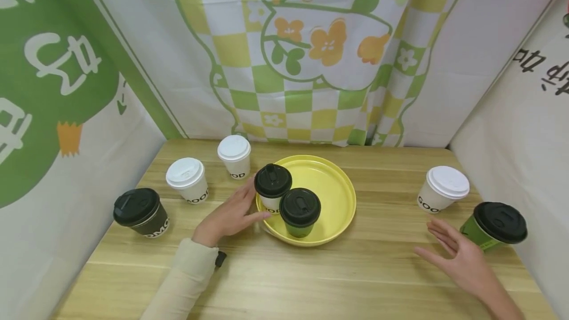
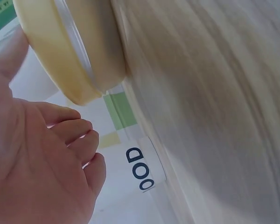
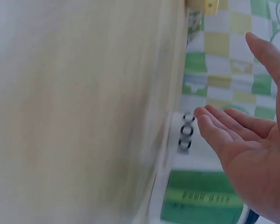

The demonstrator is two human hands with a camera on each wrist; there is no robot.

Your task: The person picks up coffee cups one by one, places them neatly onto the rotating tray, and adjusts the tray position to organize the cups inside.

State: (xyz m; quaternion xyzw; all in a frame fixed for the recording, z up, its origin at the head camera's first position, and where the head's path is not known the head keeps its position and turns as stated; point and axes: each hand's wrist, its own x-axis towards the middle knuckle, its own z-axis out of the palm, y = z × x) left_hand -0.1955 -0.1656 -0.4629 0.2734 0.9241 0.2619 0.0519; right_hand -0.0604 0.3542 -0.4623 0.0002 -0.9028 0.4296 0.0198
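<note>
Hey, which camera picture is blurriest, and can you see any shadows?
Right wrist looks blurriest: the table is smeared, the white cup has smudged lettering; left wrist: soft shadow across the table; head: yellow plate fairly sharp, light mostly even.

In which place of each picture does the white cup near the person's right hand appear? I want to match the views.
Head: the white cup is at right, beyond the right hand.
Left wrist: not in it; the cup showing "OOD" is another.
Right wrist: the white cup is right of centre, above the green cup.
Shared landmark: the wooden table.
</note>
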